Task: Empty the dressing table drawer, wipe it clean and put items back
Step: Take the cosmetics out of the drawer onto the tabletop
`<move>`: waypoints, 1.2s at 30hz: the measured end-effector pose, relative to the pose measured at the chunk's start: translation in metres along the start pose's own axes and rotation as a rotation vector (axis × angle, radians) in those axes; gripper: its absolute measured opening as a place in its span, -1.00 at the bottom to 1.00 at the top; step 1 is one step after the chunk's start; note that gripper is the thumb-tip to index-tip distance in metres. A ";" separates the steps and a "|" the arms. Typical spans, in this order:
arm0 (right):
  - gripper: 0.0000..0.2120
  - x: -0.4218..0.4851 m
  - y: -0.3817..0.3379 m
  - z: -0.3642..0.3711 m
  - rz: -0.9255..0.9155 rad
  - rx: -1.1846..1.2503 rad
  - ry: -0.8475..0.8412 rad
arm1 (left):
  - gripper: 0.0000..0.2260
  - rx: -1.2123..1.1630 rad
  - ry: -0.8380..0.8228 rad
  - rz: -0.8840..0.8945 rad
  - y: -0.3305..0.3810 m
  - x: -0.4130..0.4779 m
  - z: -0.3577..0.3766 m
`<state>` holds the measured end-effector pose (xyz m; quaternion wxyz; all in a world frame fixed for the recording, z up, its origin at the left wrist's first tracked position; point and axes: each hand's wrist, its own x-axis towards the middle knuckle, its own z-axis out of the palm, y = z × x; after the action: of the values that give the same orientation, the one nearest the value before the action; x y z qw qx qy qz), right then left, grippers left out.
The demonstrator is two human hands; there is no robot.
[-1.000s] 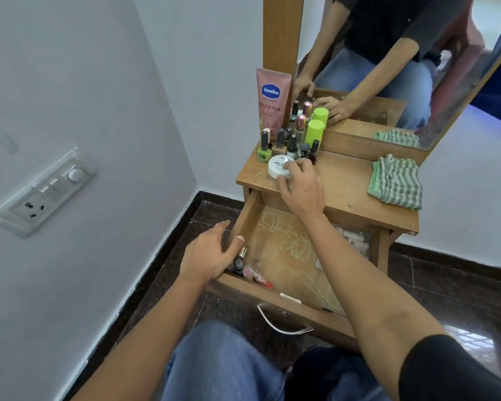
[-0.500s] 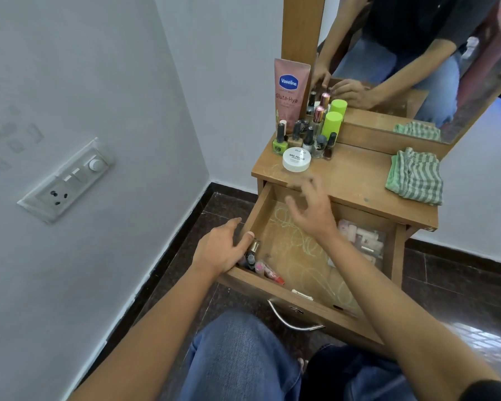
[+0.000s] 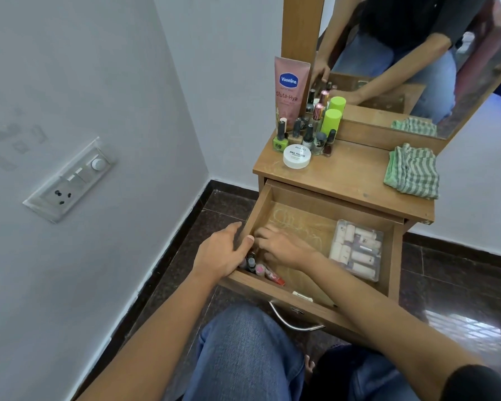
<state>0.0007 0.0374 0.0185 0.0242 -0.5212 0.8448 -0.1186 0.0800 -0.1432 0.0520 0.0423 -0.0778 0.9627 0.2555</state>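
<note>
Down from the "NAIL POLISH" tub (image 3: 297,156), right hand (image 3: 282,248) enters drawer (image 3: 258,206) — fingers' hold unclear — left hand (image 3: 219,253) clamps its wall.

Left hand (image 3: 222,254): palm down, thumb hooked over drawer (image 3: 395,256) wall, gripping.
Right hand (image 3: 285,247): palm down, fingers bent downward; grasp unclear.
Arms: both extended forward.

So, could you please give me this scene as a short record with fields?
drawer: wooden drawer, pulled open
left hand: left hand grips the drawer's left wall
right hand: right hand inside, fingers at the small cosmetic bottles in the front-left corner; hold unclear
also inside: clear plastic box of pale tubes, right side
tabletop: pink Vaseline tube, nail polish bottles, white round tub, green striped cloth
</note>
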 end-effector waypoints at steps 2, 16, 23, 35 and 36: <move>-0.69 0.003 -0.005 -0.002 -0.010 -0.047 -0.010 | -0.41 0.003 0.006 0.008 -0.001 0.001 0.000; -0.77 -0.027 0.018 -0.052 0.222 0.091 0.215 | -0.40 -0.022 0.032 -0.032 0.001 0.000 0.001; -0.86 0.000 0.069 -0.115 0.763 0.509 0.863 | -0.44 -0.008 0.045 -0.045 0.006 -0.003 -0.003; -0.74 0.018 0.098 -0.099 0.946 0.643 0.951 | -0.44 -0.024 0.035 -0.047 0.008 -0.003 -0.004; -0.76 0.019 0.098 -0.098 0.949 0.637 0.956 | -0.43 -0.026 0.036 -0.046 0.008 -0.002 -0.004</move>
<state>-0.1101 0.0799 0.0932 -0.1473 0.0403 0.8222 -0.5483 0.0809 -0.1383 0.0598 0.0296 -0.1051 0.9579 0.2656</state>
